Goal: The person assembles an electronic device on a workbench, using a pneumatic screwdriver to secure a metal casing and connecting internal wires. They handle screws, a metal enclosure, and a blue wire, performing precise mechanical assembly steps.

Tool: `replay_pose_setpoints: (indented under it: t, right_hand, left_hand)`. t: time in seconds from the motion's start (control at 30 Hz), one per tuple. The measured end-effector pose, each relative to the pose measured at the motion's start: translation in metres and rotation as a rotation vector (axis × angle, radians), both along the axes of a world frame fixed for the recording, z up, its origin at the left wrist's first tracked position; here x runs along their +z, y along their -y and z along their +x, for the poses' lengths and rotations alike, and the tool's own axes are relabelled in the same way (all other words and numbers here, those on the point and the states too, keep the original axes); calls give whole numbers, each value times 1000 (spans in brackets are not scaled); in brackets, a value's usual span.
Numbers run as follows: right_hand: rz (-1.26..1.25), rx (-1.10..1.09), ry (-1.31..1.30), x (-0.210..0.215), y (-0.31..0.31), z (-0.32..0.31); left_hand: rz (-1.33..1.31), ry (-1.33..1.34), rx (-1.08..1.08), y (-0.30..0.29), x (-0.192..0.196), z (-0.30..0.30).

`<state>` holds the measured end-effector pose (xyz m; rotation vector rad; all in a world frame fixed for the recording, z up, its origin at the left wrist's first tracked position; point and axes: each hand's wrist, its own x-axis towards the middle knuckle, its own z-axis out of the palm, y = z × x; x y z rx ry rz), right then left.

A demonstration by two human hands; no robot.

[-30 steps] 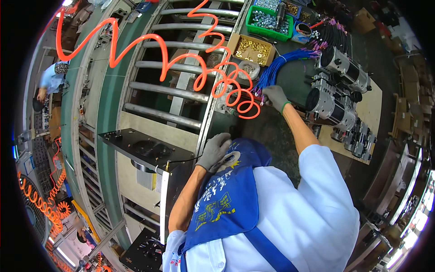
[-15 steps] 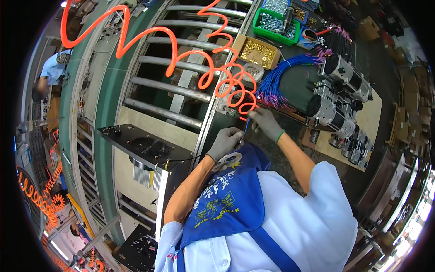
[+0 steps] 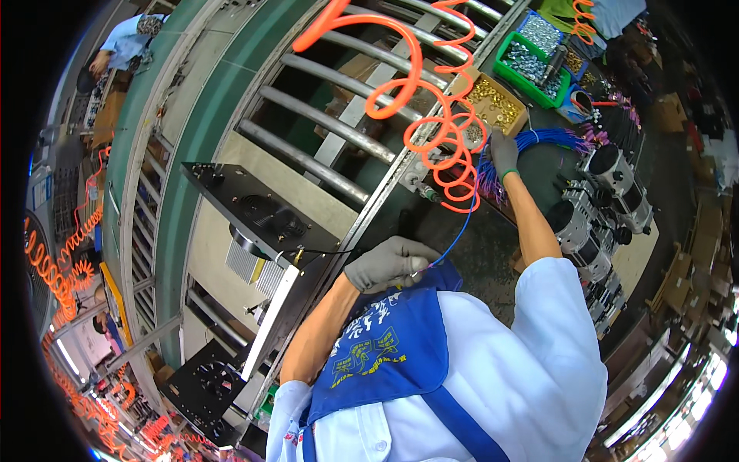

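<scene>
My left hand [image 3: 391, 264], in a grey glove, is closed in front of the blue apron and pinches one end of a thin blue wire [image 3: 466, 225]. A small metal tip shows at its fingertips. From there the wire curves up and away to my right hand [image 3: 504, 154], also gloved, whose fingers are closed at its far end; the exact grip is partly hidden. That hand is beside a small dish of metal bits [image 3: 473, 137], a cardboard box of brass parts [image 3: 496, 106] and a bundle of blue wires [image 3: 550, 138].
An orange coiled hose [image 3: 416, 77] hangs over the roller conveyor [image 3: 327, 123]. A black panel with a fan [image 3: 265, 215] stands at the left. Green bin [image 3: 531, 69] of fasteners sits far right, metal motor-like units [image 3: 581, 223] nearer. Another person [image 3: 127, 42] is at the far left.
My right hand has moved away and to the right, toward the brass parts, stretching the wire between both hands. My left hand stays near the apron. The view has shifted.
</scene>
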<state>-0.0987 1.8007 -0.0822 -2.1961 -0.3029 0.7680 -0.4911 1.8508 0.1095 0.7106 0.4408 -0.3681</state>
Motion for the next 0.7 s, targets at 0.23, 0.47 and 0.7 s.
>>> replay_pose_setpoints:
  t: [0.23, 0.47, 0.7]
  right_hand:
    - [-153, 502, 368, -36, -55, 7]
    - [-449, 857, 594, -75, -84, 19]
    - [-581, 835, 657, -52, -89, 14]
  left_hand:
    - [37, 123, 184, -4, 19, -64]
    - [360, 40, 369, -4, 65, -134]
    - [401, -29, 635, 9, 115, -212]
